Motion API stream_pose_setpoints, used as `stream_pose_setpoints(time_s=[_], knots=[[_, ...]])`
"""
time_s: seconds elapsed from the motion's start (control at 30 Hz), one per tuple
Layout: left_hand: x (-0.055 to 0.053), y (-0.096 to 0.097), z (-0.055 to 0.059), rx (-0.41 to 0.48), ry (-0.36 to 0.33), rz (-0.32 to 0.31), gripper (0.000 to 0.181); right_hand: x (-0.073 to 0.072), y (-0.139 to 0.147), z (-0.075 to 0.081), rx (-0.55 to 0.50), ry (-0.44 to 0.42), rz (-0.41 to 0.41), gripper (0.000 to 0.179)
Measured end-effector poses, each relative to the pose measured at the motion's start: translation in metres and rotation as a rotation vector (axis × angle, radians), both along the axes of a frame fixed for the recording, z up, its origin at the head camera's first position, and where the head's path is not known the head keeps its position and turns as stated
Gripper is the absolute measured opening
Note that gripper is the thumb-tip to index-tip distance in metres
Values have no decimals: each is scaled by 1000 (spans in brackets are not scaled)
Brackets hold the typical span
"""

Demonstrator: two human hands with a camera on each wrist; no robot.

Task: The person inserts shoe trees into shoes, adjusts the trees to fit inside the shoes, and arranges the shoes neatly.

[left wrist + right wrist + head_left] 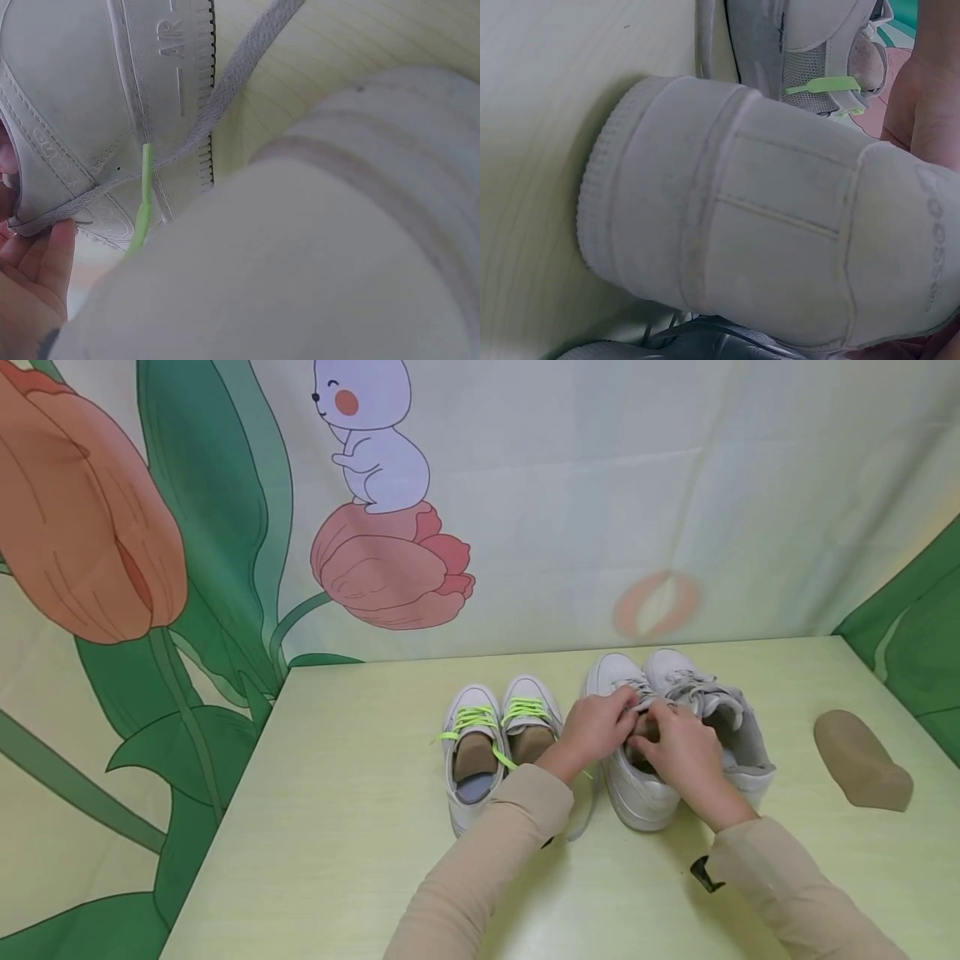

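Note:
A pair of large white sneakers stands on the table, toes away from me. My left hand [600, 725] pinches the upper edge of the left large sneaker [637, 797] by its eyelets, where a grey lace [244, 67] crosses the edge. My right hand [684, 747] reaches into that shoe's opening, thumb and fingers curled around a brown insert that the hand mostly hides. Beside it stands the right large sneaker [757, 743], its opening wide. The held shoe's heel [780, 217] fills the right wrist view.
To the left stand two smaller white sneakers [468, 810] with bright green laces [475, 718] and brown inserts [474, 754] inside. A loose brown insert [862, 762] lies at the right on the pale table [337, 793]. A printed curtain [540, 527] hangs behind.

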State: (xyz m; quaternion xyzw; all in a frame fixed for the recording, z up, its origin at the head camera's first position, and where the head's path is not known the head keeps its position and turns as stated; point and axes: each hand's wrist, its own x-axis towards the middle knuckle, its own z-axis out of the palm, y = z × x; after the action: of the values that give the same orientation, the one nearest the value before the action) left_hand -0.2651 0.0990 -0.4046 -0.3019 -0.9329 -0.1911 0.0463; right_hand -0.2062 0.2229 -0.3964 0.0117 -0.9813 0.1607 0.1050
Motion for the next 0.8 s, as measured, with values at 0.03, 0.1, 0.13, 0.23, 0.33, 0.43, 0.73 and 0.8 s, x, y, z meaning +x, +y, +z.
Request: stream_pose_setpoints(time_s=[0.03, 0.1, 0.13, 0.23, 0.33, 0.43, 0.73, 0.8], knots=[[0, 0, 0, -3, 0, 1, 16, 0, 0, 0, 1, 7, 6, 30], [0, 0, -1, -6, -1, 2, 16, -1, 0, -1, 2, 20, 15, 29], [0, 0, -1, -6, -2, 2, 16, -1, 0, -1, 1, 25, 18, 29], [0, 0, -1, -8, -5, 5, 16, -2, 0, -2, -4, 34, 26, 29], [0, 0, -1, -8, -2, 9, 15, -2, 2, -3, -11, 35, 24, 29], [0, 0, -1, 1, 4, 9, 15, -2, 3, -5, -27, 28, 10, 31], [0, -1, -2, 0, -10, 5, 14, 2, 4, -7, -125, 11, -95, 34], [0, -1, -1, 5, -20, 6, 13, 1, 4, -6, -127, 2, -121, 36]])
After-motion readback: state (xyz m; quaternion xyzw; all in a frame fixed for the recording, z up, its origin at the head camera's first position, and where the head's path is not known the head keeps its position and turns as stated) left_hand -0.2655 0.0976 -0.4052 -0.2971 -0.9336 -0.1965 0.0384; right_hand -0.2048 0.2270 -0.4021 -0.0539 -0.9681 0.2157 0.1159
